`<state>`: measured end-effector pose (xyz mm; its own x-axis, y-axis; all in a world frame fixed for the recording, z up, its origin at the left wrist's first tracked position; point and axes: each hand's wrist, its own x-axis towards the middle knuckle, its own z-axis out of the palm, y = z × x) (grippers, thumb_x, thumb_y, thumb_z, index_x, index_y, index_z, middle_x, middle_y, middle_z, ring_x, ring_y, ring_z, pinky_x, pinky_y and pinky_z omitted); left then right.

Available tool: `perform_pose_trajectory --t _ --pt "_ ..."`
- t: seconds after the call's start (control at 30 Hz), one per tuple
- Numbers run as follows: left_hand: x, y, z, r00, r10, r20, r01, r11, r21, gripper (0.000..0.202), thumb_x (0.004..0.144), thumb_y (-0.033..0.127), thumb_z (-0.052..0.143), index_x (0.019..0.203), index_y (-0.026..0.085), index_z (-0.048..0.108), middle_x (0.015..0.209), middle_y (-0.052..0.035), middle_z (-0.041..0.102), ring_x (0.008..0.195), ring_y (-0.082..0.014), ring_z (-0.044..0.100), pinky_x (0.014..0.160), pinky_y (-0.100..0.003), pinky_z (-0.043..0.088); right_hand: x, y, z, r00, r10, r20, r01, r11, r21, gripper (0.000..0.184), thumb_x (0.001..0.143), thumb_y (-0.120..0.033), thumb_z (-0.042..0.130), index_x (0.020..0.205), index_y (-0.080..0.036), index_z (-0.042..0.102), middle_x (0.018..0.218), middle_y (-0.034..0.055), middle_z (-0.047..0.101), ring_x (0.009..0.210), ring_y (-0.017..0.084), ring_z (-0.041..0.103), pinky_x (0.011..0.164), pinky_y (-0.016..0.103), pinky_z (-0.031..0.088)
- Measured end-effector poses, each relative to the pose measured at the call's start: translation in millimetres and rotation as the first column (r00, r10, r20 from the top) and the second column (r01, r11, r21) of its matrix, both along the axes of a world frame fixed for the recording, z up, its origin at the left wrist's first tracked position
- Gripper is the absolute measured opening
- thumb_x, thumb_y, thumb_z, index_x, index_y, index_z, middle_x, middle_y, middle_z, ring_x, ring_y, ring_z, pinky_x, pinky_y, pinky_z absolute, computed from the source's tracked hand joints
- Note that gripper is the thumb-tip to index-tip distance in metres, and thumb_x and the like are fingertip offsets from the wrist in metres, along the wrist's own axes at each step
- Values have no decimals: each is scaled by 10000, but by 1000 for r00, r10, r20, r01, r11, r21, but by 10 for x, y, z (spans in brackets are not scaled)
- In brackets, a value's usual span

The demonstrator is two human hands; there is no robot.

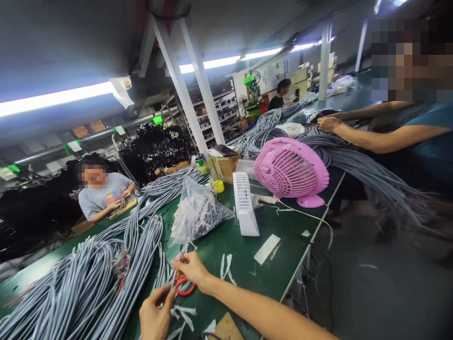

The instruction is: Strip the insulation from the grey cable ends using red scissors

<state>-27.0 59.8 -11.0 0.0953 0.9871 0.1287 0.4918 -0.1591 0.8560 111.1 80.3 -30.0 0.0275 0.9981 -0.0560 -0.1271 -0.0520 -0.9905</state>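
Low in the middle of the head view, my left hand (155, 311) pinches a thin grey cable (173, 279) between thumb and finger. Just above it, my right hand (194, 271) is closed at the upper end of the same cable; its fingertips hide the exact end. A thin dark strand or tip pokes out by those fingers, too small to name. Red-handled scissors (186, 287) lie on the green table (219, 257) close under my right hand, their blades mostly hidden. White strips (186, 317) are scattered beside my left hand.
Large bundles of grey cables (88, 278) cover the table's left side. A clear plastic bag (198, 212) of small parts, a white slotted plastic piece (244, 203) and a pink fan (290, 170) stand ahead. Co-workers sit left and far back; another person's hands (329, 123) handle cables at right.
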Motion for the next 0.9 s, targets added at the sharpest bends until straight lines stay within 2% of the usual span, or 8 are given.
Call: perform_pose_trajectory --t 0.13,0.33,0.5,0.77,0.9 --pt "20 -23 26 1000 6 14 -6 1000 3 642 442 676 658 717 101 737 672 -133 722 647 -299 673 559 -333 545 -62 -25 6 999 35 24 -35 999 7 219 874 -327 524 927 -125 589 830 8 615 673 100 588 615 275 506" --pt "30 -30 93 998 46 -36 -45 999 29 634 449 663 644 725 101 737 686 -137 726 660 -310 676 637 -365 551 -79 -53 22 998 47 51 -48 999 23 192 854 -306 559 820 -119 592 737 -19 600 619 87 573 586 254 494" --pt "49 -46 117 998 42 -55 -39 998 54 581 455 638 638 696 119 739 700 -139 731 682 -318 683 678 -372 552 -54 -70 40 997 43 61 -44 999 24 193 859 -303 551 814 -120 590 729 -20 600 614 84 573 584 252 494" --pt "28 -33 50 998 24 -65 -17 995 93 549 515 625 612 711 129 742 652 -129 725 568 -289 675 522 -333 547 -73 -79 25 991 68 115 -70 997 13 172 842 -282 577 788 -119 585 724 -25 594 610 81 567 576 244 489" --pt "59 -52 67 999 13 -49 -6 990 143 521 517 622 621 675 140 739 644 -124 724 568 -283 675 542 -330 550 -53 -74 3 983 82 162 -84 996 8 176 848 -291 568 818 -119 589 746 -18 600 619 84 571 573 245 492"
